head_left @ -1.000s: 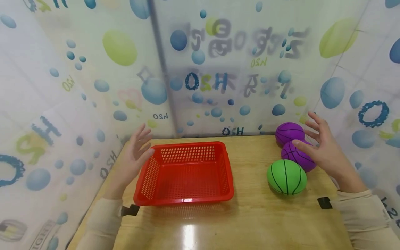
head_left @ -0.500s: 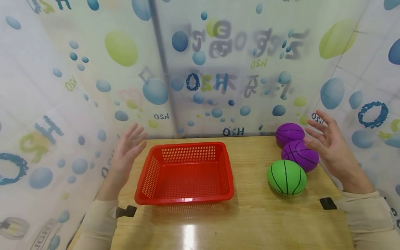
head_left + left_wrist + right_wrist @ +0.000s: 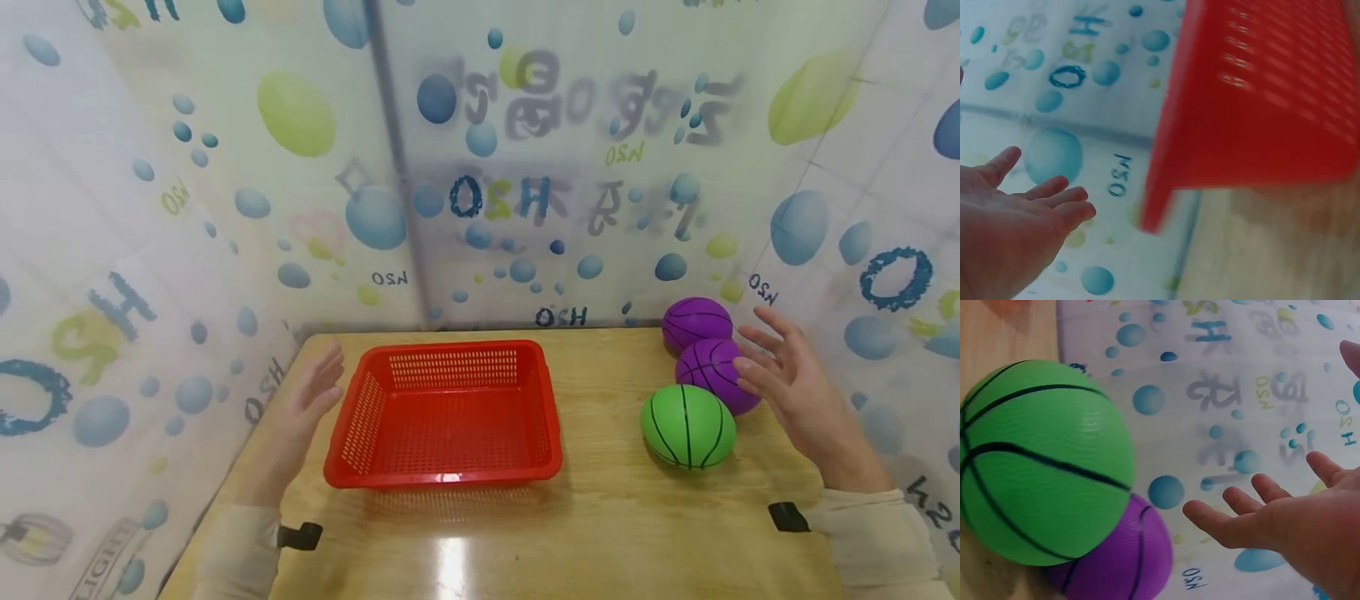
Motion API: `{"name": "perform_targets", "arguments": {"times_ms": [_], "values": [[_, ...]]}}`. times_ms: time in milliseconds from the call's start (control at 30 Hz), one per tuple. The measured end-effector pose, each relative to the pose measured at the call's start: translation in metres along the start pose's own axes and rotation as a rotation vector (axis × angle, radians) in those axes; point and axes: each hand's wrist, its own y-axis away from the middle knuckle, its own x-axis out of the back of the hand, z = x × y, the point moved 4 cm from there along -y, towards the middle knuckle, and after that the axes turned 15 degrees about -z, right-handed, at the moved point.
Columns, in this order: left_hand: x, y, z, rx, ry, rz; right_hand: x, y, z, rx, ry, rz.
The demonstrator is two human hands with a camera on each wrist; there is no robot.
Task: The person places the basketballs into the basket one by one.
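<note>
A red plastic basket (image 3: 450,479) with perforated sides stands on the table, left of the middle. My left hand (image 3: 300,417) hovers beside its left side, fingers loosely spread, holding nothing; the left wrist view shows the hand (image 3: 1016,231) apart from the basket (image 3: 1260,125). On the right lie a green ball (image 3: 688,427) and two purple balls, the nearer one (image 3: 716,375) behind the green and the farther one (image 3: 696,325) at the back. My right hand (image 3: 806,400) is just right of the balls with relaxed fingers and nothing in it. The right wrist view shows a gap between hand (image 3: 1297,525) and green ball (image 3: 1047,462).
The wooden table (image 3: 600,525) runs back to a curtain (image 3: 570,242) printed with bubbles and lettering, which also encloses the left and right sides. Dark straps or small devices (image 3: 300,536) sit at both wrists.
My left hand has moved left, away from the basket's rim, and lowered. My right hand has shifted right and then down, off the purple ball in the view. Basket and balls stay in place.
</note>
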Motion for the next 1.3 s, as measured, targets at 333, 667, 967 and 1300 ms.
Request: {"name": "perform_targets", "arguments": {"times_ms": [333,667,967,1300], "values": [[-0.029,0.020,-0.061,0.118,0.088,0.001,0.005,0.028,0.044,-0.118,0.086,0.013],[-0.041,0.025,-0.077,0.194,0.100,0.026,0.001,0.042,0.075,-0.254,0.212,0.032],[-0.044,0.021,-0.083,0.235,0.117,0.022,-0.010,0.048,0.091,-0.360,0.297,0.033],[-0.039,0.016,-0.082,0.225,0.095,0.034,-0.025,0.042,0.105,-0.395,0.285,0.050]]}}
